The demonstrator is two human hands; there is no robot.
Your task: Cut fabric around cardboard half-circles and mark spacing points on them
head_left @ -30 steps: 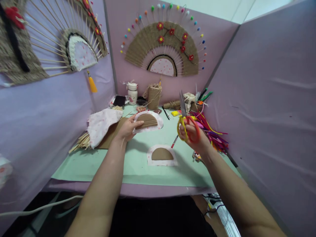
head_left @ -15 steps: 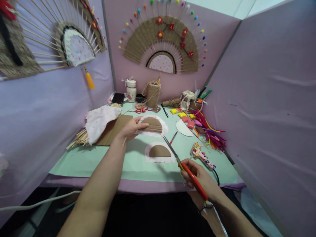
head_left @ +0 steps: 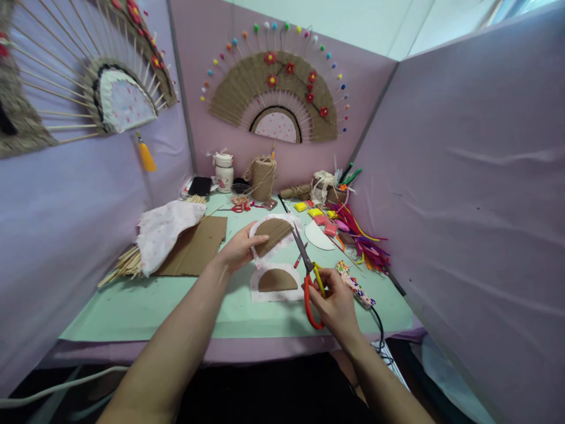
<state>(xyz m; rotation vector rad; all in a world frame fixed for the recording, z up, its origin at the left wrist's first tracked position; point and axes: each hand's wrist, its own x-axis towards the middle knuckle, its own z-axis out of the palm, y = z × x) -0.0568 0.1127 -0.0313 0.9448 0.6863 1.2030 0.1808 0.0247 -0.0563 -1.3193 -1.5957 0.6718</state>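
Note:
My left hand (head_left: 238, 250) pinches a brown cardboard half-circle backed with white spotted fabric (head_left: 272, 234), held tilted above the table. My right hand (head_left: 334, 303) grips red and yellow scissors (head_left: 305, 266) by their handles, blades pointing up and left to the edge of the held piece. A second cardboard half-circle on white fabric (head_left: 274, 282) lies flat on the green mat (head_left: 145, 306) just below the held one.
Spotted cloth (head_left: 163, 232), cardboard sheet (head_left: 194, 246) and bamboo sticks (head_left: 118, 268) lie at left. Twine spool (head_left: 263, 176), jar (head_left: 223, 172) and small red scissors (head_left: 239, 207) stand at the back. Coloured pipe cleaners (head_left: 359, 238), clay pieces and a glue gun (head_left: 353, 284) sit right. Purple walls carry fans.
My right hand dropped from high on the right towards my body, then came up and left, bringing the scissor blades to the held half-circle. My left hand tilted the piece.

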